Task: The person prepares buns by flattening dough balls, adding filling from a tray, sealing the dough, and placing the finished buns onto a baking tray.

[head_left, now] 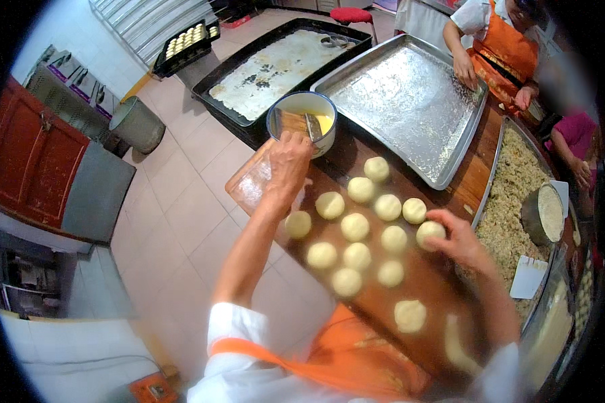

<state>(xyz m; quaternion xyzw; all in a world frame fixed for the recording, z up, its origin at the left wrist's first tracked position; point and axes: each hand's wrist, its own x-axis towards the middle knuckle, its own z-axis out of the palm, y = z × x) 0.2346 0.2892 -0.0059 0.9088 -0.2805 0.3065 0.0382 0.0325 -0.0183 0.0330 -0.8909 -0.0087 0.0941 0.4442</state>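
My left hand (290,164) is closed at the near rim of a white enamel bowl (326,144) with a dark blue edge. Its fingers grip what looks like a flat wooden brush (291,121), partly hidden by the hand. Yellow liquid (325,123) lies inside the bowl. My right hand (460,240) curls its fingers round a pale dough ball (429,235) at the right end of a group. Several more round dough balls (355,228) sit on the brown wooden table (376,316), and a flatter dough piece (410,316) lies nearer to me.
Beyond the bowl are a large metal tray (410,101) and a black-rimmed baking tray (275,74). Crumbly filling (511,181) fills a tray at right, with a white scraper (529,277) and a round tin (543,213). A co-worker in an orange apron (504,50) stands at the far right.
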